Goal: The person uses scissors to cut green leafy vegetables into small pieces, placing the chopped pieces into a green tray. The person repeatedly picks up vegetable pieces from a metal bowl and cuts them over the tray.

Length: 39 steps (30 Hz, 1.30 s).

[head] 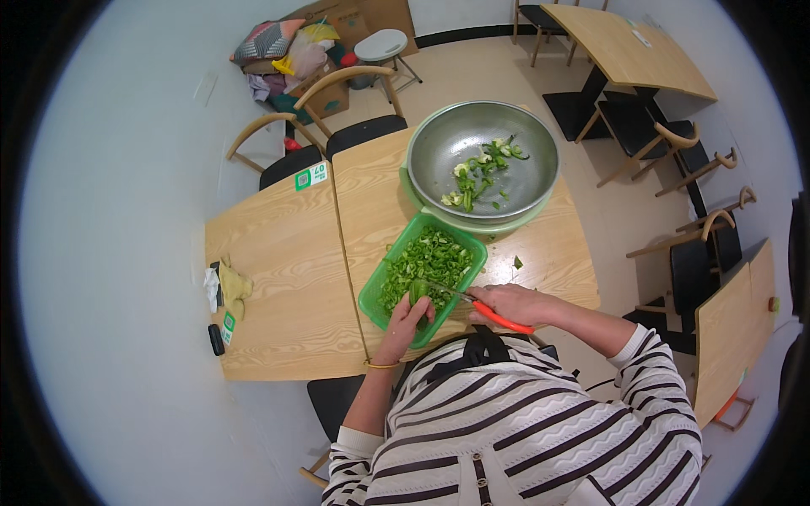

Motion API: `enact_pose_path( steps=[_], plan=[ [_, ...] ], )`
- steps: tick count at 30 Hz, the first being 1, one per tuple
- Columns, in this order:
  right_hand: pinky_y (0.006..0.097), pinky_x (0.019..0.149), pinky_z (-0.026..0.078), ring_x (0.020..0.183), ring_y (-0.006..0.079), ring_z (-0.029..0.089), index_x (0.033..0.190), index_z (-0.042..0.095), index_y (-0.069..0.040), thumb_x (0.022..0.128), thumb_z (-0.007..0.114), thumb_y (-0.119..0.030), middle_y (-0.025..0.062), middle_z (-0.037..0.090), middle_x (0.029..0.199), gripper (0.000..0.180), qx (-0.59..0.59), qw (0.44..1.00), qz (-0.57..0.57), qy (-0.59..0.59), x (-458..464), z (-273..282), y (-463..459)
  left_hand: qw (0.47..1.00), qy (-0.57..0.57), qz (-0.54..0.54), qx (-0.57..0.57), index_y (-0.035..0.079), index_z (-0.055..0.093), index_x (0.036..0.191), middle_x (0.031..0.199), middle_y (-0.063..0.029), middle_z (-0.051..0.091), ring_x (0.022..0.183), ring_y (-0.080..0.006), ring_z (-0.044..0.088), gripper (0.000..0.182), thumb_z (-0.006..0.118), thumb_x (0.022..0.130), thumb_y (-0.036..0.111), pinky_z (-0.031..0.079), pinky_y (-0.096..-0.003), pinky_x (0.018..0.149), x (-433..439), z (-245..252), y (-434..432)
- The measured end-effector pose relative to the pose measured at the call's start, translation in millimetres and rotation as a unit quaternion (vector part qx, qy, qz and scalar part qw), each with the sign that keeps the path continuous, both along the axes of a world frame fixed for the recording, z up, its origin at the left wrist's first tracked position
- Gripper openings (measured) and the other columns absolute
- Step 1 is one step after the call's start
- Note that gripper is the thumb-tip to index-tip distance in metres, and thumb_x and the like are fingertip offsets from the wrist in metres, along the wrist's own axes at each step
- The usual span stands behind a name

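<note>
My left hand (403, 319) holds a green pepper (418, 291) over the near part of a green plastic basket (477, 249). Chopped green pepper (436, 253) fills much of the basket. My right hand (512, 303) grips scissors with orange-red handles (503, 320); their blades point left and reach the pepper at my left fingertips. Whether the blades are apart cannot be told. Beyond the basket, a large metal bowl (455, 126) rests on a light green basin (411, 190). Pepper stems and pale seed cores (484, 164) lie inside the bowl.
Two wooden tables (285, 253) stand side by side before me. A yellowish cloth (234, 288), a white tissue (211, 290) and a black case (216, 339) lie at the left edge. A pepper scrap (518, 262) lies right of the basket. Chairs with black seats (367, 133) stand beyond the tables.
</note>
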State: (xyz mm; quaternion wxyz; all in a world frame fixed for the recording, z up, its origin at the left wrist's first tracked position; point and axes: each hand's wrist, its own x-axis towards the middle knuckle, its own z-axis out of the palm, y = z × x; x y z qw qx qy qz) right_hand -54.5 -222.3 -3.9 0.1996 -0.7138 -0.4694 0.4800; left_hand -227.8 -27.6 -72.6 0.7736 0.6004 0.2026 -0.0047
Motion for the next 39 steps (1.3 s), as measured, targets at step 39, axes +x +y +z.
enact_pose_path(
  steps=[39],
  plan=[
    [0.0493, 0.074, 0.051, 0.082, 0.0429, 0.065, 0.129, 0.052, -0.001, 0.098, 0.057, -0.039, 0.0256, 0.065, 0.082, 0.05, 0.047, 0.993, 0.043, -0.099, -4.8, -23.0, 6.9, 0.993, -0.002, -0.066, -0.097, 0.007, 0.052, 0.092, 0.081, -0.0003, 0.054, 0.077, -0.011, 0.052, 0.026, 0.048, 0.105, 0.03, 0.043, -0.0255, 0.076, -1.3, -7.9, 6.0]
  ],
)
